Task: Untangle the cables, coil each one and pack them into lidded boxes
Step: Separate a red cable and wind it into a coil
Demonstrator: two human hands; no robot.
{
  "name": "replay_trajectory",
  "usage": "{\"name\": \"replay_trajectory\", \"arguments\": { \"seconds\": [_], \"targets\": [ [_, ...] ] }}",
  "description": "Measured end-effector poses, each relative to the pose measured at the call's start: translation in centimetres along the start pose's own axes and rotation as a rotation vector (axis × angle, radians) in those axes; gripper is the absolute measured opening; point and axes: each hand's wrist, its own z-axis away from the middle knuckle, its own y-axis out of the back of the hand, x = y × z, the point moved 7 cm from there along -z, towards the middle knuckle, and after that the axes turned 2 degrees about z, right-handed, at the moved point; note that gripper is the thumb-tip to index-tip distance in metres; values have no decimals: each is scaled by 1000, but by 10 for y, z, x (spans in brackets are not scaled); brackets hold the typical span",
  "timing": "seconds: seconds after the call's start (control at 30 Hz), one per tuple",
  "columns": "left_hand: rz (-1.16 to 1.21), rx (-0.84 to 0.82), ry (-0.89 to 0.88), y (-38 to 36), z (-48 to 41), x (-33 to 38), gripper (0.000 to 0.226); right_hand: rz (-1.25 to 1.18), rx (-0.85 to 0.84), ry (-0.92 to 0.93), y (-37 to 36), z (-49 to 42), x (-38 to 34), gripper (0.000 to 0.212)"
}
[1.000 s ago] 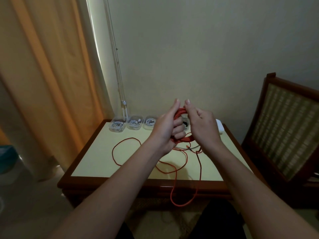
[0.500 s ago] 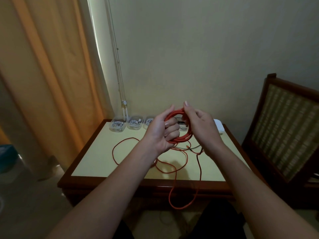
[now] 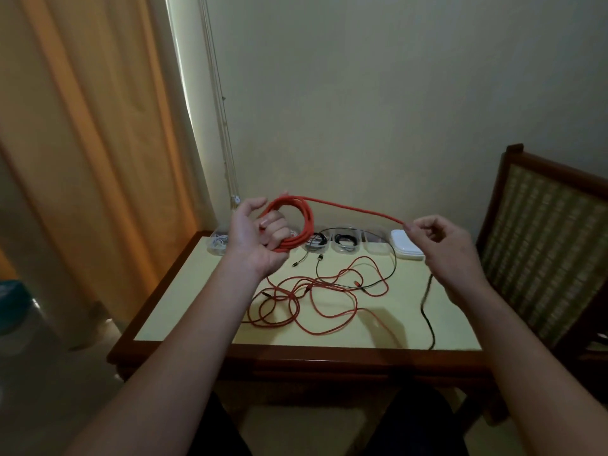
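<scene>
Yellow table (image 3: 184, 311); red cable (image 3: 355, 209), left hand (image 3: 253, 241) (coil) to right hand (image 3: 441, 245)

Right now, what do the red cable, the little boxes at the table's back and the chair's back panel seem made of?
Red cable: matte, flexible sheath, rubber or braid; no gloss, loops softly. Little boxes: clear plastic, probably; coiled cables show through. Chair's back panel: woven cane or fabric, striped weave, in a dark wood frame.

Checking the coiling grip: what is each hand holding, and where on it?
The left hand grips the red cable at its coiled loops; the right hand pinches its straight run beyond the coil.
</scene>
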Motion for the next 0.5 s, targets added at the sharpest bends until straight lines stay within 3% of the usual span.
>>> {"name": "replay_trajectory", "arguments": {
  "seconds": [0.13, 0.23, 0.37, 0.5],
  "targets": [
    [23, 38, -91, 8, -7, 19, 26, 164, 45, 28, 11, -1, 10, 20],
    [-148, 128, -192, 11, -13, 24, 20, 455, 16, 227, 4, 5, -4, 22],
    [-617, 245, -402, 6, -9, 20, 31, 637, -151, 520, -30, 22, -22, 22],
    [-1131, 190, -462, -9, 3, -13, 32, 619, -166, 593, -56, 33, -32, 34]
  ]
}}
